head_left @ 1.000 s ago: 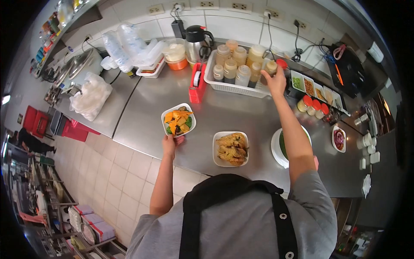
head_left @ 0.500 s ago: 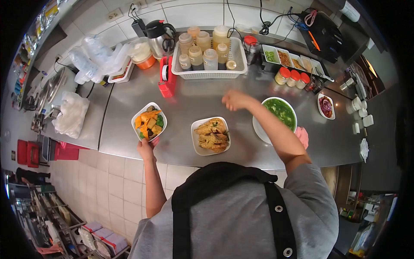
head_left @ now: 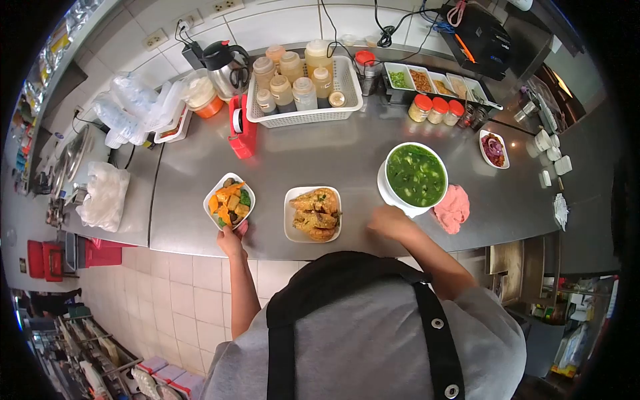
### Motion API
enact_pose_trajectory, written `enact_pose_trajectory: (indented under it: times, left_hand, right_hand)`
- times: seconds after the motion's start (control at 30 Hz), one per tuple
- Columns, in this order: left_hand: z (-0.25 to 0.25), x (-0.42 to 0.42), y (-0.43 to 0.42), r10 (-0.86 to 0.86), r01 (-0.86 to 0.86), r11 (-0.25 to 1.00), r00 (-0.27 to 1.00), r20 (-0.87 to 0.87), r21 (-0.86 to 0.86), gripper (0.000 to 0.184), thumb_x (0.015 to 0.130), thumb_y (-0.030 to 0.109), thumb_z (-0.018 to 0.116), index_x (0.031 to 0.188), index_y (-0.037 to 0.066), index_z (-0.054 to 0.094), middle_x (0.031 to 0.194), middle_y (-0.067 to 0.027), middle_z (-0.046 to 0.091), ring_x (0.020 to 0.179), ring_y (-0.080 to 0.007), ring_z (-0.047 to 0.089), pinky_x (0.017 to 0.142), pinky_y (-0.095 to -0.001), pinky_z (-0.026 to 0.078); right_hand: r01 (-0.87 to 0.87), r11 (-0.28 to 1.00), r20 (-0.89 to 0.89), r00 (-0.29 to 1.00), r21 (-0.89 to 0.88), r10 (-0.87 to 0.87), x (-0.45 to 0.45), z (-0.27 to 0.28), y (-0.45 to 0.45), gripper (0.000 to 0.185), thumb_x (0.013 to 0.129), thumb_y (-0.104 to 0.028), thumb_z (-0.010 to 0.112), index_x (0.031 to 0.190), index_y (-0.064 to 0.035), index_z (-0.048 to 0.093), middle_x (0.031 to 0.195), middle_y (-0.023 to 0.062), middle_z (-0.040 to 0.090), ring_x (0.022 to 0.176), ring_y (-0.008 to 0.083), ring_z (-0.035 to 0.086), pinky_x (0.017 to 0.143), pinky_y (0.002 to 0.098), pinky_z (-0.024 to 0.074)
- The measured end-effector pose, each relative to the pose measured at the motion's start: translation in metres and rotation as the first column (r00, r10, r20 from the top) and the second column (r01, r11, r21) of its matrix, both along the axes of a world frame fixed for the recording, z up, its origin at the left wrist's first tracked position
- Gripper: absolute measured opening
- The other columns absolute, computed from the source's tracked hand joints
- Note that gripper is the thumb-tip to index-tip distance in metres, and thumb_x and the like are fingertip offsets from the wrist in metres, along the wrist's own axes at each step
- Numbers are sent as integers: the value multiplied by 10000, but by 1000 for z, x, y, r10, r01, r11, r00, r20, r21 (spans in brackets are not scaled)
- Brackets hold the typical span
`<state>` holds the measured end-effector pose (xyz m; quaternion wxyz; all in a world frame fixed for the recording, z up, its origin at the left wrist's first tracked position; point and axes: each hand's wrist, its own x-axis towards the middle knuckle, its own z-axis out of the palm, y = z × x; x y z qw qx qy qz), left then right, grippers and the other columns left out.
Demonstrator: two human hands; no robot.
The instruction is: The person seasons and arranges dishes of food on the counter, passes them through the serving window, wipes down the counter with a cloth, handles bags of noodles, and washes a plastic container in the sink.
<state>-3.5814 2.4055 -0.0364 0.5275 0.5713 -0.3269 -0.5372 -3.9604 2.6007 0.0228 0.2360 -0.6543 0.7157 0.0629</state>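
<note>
My left hand (head_left: pixel 232 240) grips the near edge of a small white bowl (head_left: pixel 208 195) of pumpkin, tofu, broccoli and mushroom pieces. Its thumb lies at the right of the rim. My right hand (head_left: pixel 390 224) is closed low over the counter, just beside the near edge of a white plate (head_left: pixel 383 189); whatever its fingers hold, if anything, is hidden. On that plate stands a large white bowl of green soup (head_left: pixel 417 176). Between my hands sits a square white dish (head_left: pixel 289 223) with golden-brown cooked pieces.
A folded pink cloth (head_left: pixel 453 209) lies right of the soup. At the back stand a white basket (head_left: pixel 307 117) of sauce bottles, a red tape dispenser (head_left: pixel 243 137), a thermal jug (head_left: pixel 225 67) and red-lidded jars (head_left: pixel 437 111). A small onion dish (head_left: pixel 494 149) is far right.
My right hand has come down from over the middle of the counter to the near side of the soup bowl. My left hand stays at the vegetable bowl. The view has shifted slightly.
</note>
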Motion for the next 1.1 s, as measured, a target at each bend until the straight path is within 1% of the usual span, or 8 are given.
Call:
enact_pose_trajectory:
  times: [0.17, 0.27, 0.53, 0.6, 0.67, 0.83, 0.93, 1.1]
  left_hand:
    - [9, -9, 29, -107, 111, 987, 994, -37, 113, 365, 964, 280, 435, 1144, -37, 447, 969, -176, 628, 842, -250, 659, 681, -360, 562]
    - [8, -22, 72, -413, 391, 892, 909, 56, 229, 382, 975, 338, 420, 1203, 31, 432, 936, -132, 643, 794, -217, 659, 637, -320, 545]
    - [15, -89, 92, -652, 623, 757, 737, 178, 195, 361, 951, 195, 426, 1231, -33, 432, 713, -199, 649, 513, -256, 637, 509, -350, 543]
    - [7, -87, 77, -649, 613, 758, 680, 340, 222, 351, 932, 150, 437, 1231, -32, 457, 700, -191, 652, 488, -251, 628, 510, -346, 536]
    - [10, -78, 60, -642, 636, 740, 570, 513, 220, 343, 927, 129, 445, 1226, -34, 481, 715, -174, 652, 482, -230, 621, 495, -325, 523]
    - [18, -59, 4, -401, 727, 685, 312, 861, 56, 295, 954, 178, 467, 1139, -18, 585, 728, -120, 649, 523, -159, 617, 498, -272, 501]
    - [36, -55, 8, -451, 584, 811, 602, 659, 22, 288, 966, 215, 471, 1121, 12, 605, 742, -99, 655, 579, -148, 629, 534, -267, 508]
    - [22, -19, 58, -502, 500, 854, 714, 489, 147, 284, 982, 149, 406, 1153, -24, 553, 767, -104, 661, 642, -152, 643, 572, -277, 518]
  right_hand:
    - [468, 865, -250, 873, 183, -419, -42, 22, 96, 253, 837, -83, 468, 954, 63, 637, 1039, 254, 628, 971, 381, 615, 815, 420, 512]
    - [550, 755, -569, 512, -359, -643, -48, -42, 132, 322, 842, -74, 497, 1140, 36, 549, 1240, 274, 510, 1102, 367, 550, 787, 361, 532]
    - [549, 823, -49, 827, -144, -560, -14, -42, 89, 206, 814, -63, 477, 991, -11, 569, 936, 194, 606, 931, 316, 578, 803, 396, 478]
    - [347, 894, 177, 935, -283, -307, 16, -22, 71, 182, 771, -61, 512, 941, -30, 570, 898, 174, 595, 895, 333, 564, 804, 439, 453]
    - [369, 813, 436, 885, -450, -161, 40, -32, 54, 177, 727, -60, 546, 900, -46, 576, 848, 143, 576, 864, 339, 533, 786, 459, 429]
    - [409, 778, 548, 830, -476, -101, 72, -14, 8, 123, 745, -57, 562, 859, -39, 603, 814, 121, 544, 836, 340, 503, 777, 442, 413]
    - [411, 767, 525, 843, -493, -114, 61, -21, -10, 89, 782, -79, 578, 857, -38, 607, 868, 116, 547, 858, 339, 501, 783, 436, 415]
    - [494, 631, 491, 848, -599, -198, 40, -12, -35, 124, 812, -147, 636, 854, -35, 602, 898, 138, 598, 907, 332, 519, 794, 415, 426]
